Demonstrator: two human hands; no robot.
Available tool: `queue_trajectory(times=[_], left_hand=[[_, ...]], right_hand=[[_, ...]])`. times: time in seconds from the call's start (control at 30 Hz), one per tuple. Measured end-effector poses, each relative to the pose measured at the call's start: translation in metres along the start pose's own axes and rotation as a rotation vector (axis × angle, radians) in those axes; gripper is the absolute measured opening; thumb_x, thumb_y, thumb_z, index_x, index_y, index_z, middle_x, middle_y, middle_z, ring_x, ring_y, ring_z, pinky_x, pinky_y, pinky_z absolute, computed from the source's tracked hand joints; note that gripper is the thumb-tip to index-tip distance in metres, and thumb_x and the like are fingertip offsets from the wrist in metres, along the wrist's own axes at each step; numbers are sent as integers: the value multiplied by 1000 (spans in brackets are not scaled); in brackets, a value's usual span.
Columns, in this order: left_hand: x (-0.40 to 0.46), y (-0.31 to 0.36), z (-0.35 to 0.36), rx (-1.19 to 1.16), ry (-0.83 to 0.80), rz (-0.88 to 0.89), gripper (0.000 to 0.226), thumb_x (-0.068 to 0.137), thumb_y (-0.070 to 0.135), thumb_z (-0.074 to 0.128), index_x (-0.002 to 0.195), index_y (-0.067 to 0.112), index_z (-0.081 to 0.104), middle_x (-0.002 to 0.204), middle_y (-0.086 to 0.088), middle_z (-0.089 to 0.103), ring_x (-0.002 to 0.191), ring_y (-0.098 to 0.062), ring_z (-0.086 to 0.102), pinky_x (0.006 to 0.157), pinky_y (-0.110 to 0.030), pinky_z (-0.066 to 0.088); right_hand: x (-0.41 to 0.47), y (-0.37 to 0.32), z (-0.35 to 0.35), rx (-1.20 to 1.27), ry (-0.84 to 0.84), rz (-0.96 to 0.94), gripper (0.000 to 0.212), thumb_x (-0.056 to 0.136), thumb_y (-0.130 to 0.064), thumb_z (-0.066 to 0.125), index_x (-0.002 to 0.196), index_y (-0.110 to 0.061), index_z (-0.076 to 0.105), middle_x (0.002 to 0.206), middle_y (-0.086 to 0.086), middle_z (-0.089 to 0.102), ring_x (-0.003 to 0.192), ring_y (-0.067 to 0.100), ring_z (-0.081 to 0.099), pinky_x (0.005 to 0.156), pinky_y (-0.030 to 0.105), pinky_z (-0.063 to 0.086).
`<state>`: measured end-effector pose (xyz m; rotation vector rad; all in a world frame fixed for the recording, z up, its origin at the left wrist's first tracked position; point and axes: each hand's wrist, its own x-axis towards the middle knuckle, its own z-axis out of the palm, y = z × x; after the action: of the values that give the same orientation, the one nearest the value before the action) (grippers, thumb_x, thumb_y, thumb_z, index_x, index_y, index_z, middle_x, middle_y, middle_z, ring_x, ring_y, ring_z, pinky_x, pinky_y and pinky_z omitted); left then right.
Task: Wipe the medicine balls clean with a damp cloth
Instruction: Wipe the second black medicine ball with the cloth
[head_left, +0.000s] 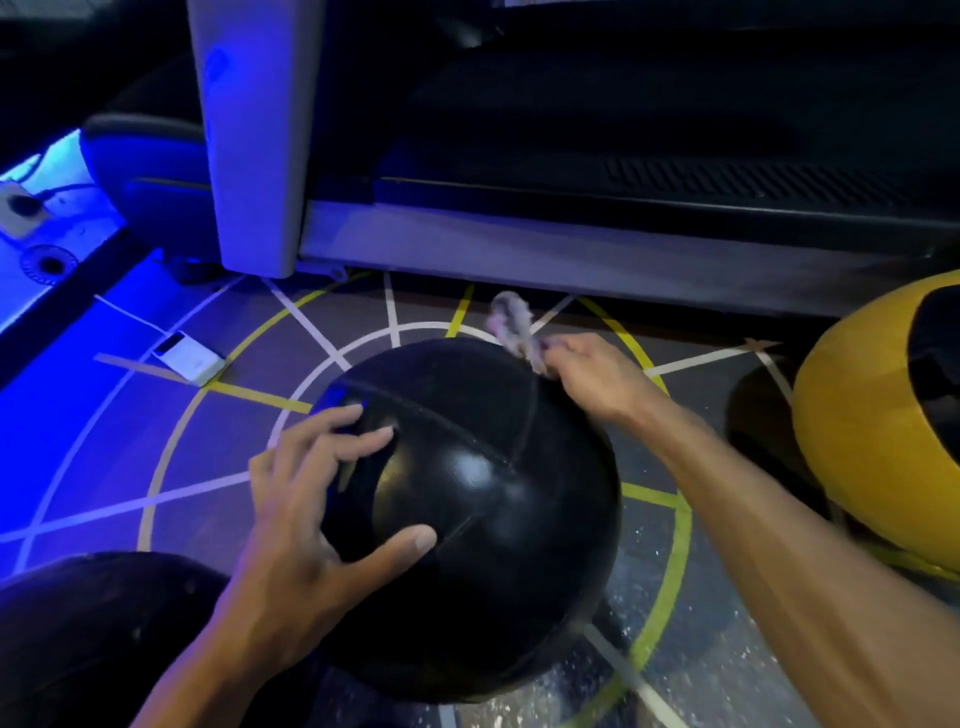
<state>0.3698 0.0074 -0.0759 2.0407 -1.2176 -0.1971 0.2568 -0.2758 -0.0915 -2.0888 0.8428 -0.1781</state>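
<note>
1. On the near left side of the black medicine ball (467, 514), the left hand (317, 514) rests with fingers spread wide and thumb (410, 545) pressed to the surface.
2. At the ball's far upper edge, the right hand (587, 374) pinches a pale cloth (511, 322) (blurred, bunched), its fingers curled round it where it meets the ball.
3. That ball sits on the floor (208, 431), over white and yellow painted lines.
4. A yellow medicine ball (857, 441) lies well apart at right; another dark ball (93, 639) sits at lower left.
5. Beyond stands a grey machine base (519, 244); a small white device (189, 358) lies on the floor at left.
</note>
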Motion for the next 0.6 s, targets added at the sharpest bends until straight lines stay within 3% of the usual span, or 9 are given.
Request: queue_trajectory(times=[0.03, 0.1, 0.13, 0.2, 0.27, 0.33, 0.43, 0.53, 0.6], left_hand=[[-1, 5, 3, 3, -5, 12, 70, 63, 67, 77, 127, 44, 59, 148, 24, 40, 136, -9, 34, 106, -3, 22], [1, 10, 6, 13, -3, 48, 70, 64, 68, 77, 127, 45, 58, 148, 24, 40, 135, -9, 34, 108, -6, 24], [1, 10, 8, 26, -1, 50, 69, 65, 70, 77, 127, 46, 57, 146, 24, 40, 134, -9, 34, 109, -10, 26], [0, 11, 8, 35, -24, 55, 69, 65, 74, 75, 127, 48, 56, 143, 24, 41, 134, -8, 35, 110, -17, 29], [1, 12, 6, 22, -20, 67, 71, 66, 73, 75, 129, 45, 57, 147, 24, 40, 136, -7, 33, 109, -10, 26], [3, 12, 6, 30, -23, 48, 72, 66, 72, 76, 130, 44, 58, 150, 23, 39, 139, -11, 34, 109, -7, 22], [4, 13, 3, 4, -38, 35, 70, 67, 70, 77, 129, 42, 61, 150, 18, 44, 139, -14, 37, 112, -11, 24], [12, 2, -8, -95, 48, -24, 52, 75, 64, 72, 122, 43, 65, 138, 14, 55, 132, -13, 50, 110, -20, 35], [25, -7, -17, -142, 135, -230, 55, 71, 73, 66, 118, 46, 63, 131, 15, 57, 125, -6, 55, 103, -29, 44]], right_hand=[[0, -6, 0, 10, -17, -13, 30, 99, -20, 51, 70, -20, 56, 89, -4, 66, 97, 25, 60, 80, 31, 44], [-19, -40, 13, -14, -21, -271, 30, 100, -19, 55, 72, -28, 59, 89, -14, 63, 96, 12, 54, 84, 9, 41], [-37, -56, 23, -23, -46, -418, 24, 101, -17, 54, 86, -29, 68, 99, -13, 67, 104, 8, 54, 90, 3, 37], [-52, -51, 30, 1, -15, -550, 34, 101, -16, 49, 128, -20, 70, 134, -5, 67, 130, 5, 52, 110, 13, 33], [-36, -16, 15, 31, 40, -367, 39, 100, -25, 43, 128, -28, 70, 134, -3, 68, 129, 11, 56, 110, 24, 39], [-23, 29, 2, 28, 88, -67, 36, 91, -37, 38, 91, -40, 74, 98, -1, 75, 102, 25, 65, 88, 37, 49], [-36, 79, 11, 268, 126, 282, 41, 96, -19, 45, 57, -28, 58, 54, -9, 51, 62, 20, 48, 55, 31, 34], [-52, 107, 23, 476, 152, 545, 37, 92, -12, 49, 56, -19, 52, 52, 2, 45, 53, 19, 39, 51, 27, 26], [-60, 115, 30, 604, 142, 663, 38, 91, -10, 49, 54, -17, 51, 52, 5, 47, 50, 21, 42, 47, 25, 30]])
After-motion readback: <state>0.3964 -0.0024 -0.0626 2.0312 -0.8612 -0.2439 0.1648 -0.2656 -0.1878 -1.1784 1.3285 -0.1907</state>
